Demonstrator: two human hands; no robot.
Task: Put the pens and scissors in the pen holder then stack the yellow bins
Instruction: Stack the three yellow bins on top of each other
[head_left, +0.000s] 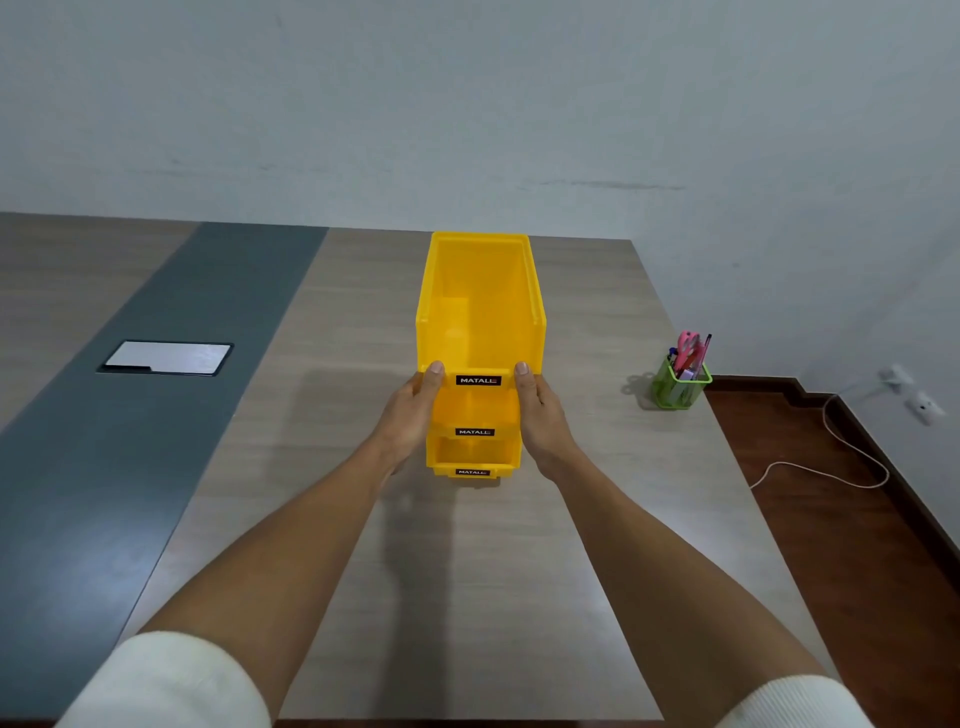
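Yellow bins (480, 312) between clasping hands (478, 410)

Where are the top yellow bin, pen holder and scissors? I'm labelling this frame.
top yellow bin (480, 312): head view, inside back wall.
pen holder (675, 388): head view, green mesh front.
scissors (690, 344): head view, pink handles.

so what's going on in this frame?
A person is stacking yellow bins on the wooden table. Three sit one on another; the left hand and right hand each hold a side of the top bin at its front, thumbs on the front lip. The pink scissors and pens already stand in the green pen holder at the table's right edge. The task looks nearly done.
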